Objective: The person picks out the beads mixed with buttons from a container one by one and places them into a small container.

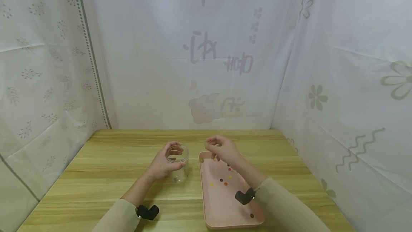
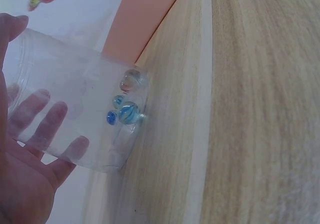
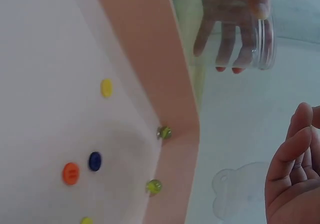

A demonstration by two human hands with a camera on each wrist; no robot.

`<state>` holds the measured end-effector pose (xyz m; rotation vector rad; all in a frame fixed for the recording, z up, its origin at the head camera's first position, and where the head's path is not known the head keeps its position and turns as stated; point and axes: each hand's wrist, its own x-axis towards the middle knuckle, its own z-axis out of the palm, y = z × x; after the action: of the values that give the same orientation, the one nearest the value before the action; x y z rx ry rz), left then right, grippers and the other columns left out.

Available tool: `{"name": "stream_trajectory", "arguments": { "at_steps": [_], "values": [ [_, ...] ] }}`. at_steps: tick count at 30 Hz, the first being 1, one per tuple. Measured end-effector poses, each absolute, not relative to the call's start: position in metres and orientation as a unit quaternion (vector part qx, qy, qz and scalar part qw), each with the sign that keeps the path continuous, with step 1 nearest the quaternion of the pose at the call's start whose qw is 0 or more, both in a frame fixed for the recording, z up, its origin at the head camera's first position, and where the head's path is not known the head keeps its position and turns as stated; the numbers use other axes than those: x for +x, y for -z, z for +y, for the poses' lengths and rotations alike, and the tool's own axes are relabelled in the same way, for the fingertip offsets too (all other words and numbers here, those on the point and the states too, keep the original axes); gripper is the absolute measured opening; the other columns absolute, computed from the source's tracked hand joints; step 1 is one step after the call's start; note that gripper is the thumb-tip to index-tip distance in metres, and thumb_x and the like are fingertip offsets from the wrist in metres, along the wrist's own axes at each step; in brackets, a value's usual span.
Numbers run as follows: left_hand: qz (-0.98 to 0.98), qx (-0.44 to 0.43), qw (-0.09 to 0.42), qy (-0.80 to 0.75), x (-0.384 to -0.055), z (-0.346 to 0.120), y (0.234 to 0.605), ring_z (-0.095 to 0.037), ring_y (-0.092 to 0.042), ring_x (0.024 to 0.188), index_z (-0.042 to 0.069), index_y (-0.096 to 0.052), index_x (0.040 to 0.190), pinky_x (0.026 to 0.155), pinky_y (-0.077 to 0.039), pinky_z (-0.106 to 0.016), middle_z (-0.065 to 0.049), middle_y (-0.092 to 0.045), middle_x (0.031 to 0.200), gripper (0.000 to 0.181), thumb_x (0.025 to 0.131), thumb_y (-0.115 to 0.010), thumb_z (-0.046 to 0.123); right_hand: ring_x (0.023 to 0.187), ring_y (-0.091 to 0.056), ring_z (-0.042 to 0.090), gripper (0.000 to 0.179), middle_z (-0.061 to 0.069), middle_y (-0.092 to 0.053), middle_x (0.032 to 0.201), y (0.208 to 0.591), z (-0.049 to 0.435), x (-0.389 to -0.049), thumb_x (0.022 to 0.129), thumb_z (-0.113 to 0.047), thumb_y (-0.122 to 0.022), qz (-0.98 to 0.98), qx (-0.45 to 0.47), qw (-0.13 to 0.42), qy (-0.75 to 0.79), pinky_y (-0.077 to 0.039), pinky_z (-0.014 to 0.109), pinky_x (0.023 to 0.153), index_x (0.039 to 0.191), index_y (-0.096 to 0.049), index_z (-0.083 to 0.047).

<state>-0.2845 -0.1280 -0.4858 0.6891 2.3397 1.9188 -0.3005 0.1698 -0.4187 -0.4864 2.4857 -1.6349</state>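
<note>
Right hand (image 1: 222,150) is hanging above the far end of the pink tray (image 1: 217,207), thumb and finger pinching a yellow-green piece (image 2: 33,3), apparently a marble; a smooth round thing like that is probably giving little area to grip, so a slight roll between the fingertips could be sending it into the tray or onto the desk (image 1: 106,174); left hand (image 1: 162,164) is gripping the clear cup (image 2: 75,74), thumb on one side, fingers round the other; cup is standing just left of the tray, mouth facing up, its base looking to be on the desk, contact hard to confirm; a few glass marbles (image 2: 128,112) are lying at its bottom, and tipping it too far could be rolling them out; left fingers are sitting close to the rim, so a badly aimed release could be bouncing off the rim or a knuckle; in the tray two green marbles (image 3: 154,186) are resting by the far wall, with an orange button (image 3: 70,174), a navy button (image 3: 95,161) and yellow discs (image 3: 106,88) lying apart; a low-dipping right sleeve (image 1: 286,203) could be brushing these, a knocked tray could be setting marbles rolling; desk is showing no raised edge, so strays could be rolling off.
</note>
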Motion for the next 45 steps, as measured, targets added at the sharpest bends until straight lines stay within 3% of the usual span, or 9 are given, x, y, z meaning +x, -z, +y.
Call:
{"name": "stream_trajectory", "arguments": {
  "at_steps": [7,10,15,20,30,45],
  "values": [
    [0.756,0.219,0.022,-0.617,-0.285,-0.128,0.485,-0.048,-0.057,0.141,0.002,-0.041,0.158,0.111,-0.057,-0.057,-0.03,-0.056,0.152,0.078,0.094,-0.086,0.01,0.072,-0.067,0.016,0.031,0.011,-0.074,0.12,0.398,0.149,-0.297,0.105,-0.024,-0.075,0.81,-0.175,0.075,0.554,-0.053,0.028,0.059,0.133,-0.072,-0.013],
    [0.759,0.218,0.021,-0.613,-0.285,-0.128,0.485,-0.048,-0.057,0.141,0.001,-0.041,0.158,0.109,-0.059,-0.053,-0.027,-0.058,0.151,0.079,0.094,-0.087,0.011,0.073,-0.067,0.016,0.031,0.018,-0.073,0.122,0.392,0.141,-0.297,0.105,-0.025,-0.074,0.806,-0.182,0.08,0.557,-0.052,0.027,0.06,0.134,-0.071,-0.013],
    [0.758,0.218,0.024,-0.614,-0.285,-0.128,0.485,-0.048,-0.057,0.141,0.002,-0.041,0.158,0.107,-0.06,-0.051,-0.027,-0.058,0.151,0.079,0.094,-0.087,0.011,0.074,-0.067,0.017,0.032,0.015,-0.073,0.116,0.385,0.131,-0.298,0.106,-0.025,-0.073,0.805,-0.196,0.082,0.554,-0.052,0.029,0.061,0.135,-0.071,-0.011],
    [0.756,0.221,0.025,-0.616,-0.286,-0.129,0.486,-0.049,-0.057,0.141,0.006,-0.043,0.156,0.109,-0.059,-0.054,-0.028,-0.058,0.151,0.076,0.094,-0.086,0.011,0.074,-0.067,0.016,0.032,0.004,-0.074,0.108,0.378,0.123,-0.297,0.106,-0.023,-0.073,0.797,-0.217,0.083,0.557,-0.051,0.027,0.06,0.135,-0.071,-0.01],
    [0.756,0.223,0.022,-0.615,-0.285,-0.129,0.485,-0.052,-0.057,0.139,0.002,-0.042,0.157,0.112,-0.054,-0.06,-0.031,-0.058,0.149,0.078,0.093,-0.085,0.011,0.072,-0.066,0.015,0.03,0.018,-0.075,0.12,0.377,0.109,-0.298,0.106,-0.022,-0.072,0.796,-0.223,0.08,0.557,-0.05,0.027,0.059,0.133,-0.071,-0.01],
    [0.758,0.217,0.025,-0.615,-0.284,-0.129,0.485,-0.05,-0.056,0.142,0.005,-0.042,0.158,0.114,-0.054,-0.062,-0.031,-0.056,0.152,0.078,0.093,-0.085,0.012,0.068,-0.065,0.014,0.027,0.007,-0.075,0.108,0.397,0.097,-0.302,0.106,-0.019,-0.072,0.797,-0.209,0.092,0.559,-0.049,0.027,0.057,0.13,-0.072,-0.007]
  ]
}}
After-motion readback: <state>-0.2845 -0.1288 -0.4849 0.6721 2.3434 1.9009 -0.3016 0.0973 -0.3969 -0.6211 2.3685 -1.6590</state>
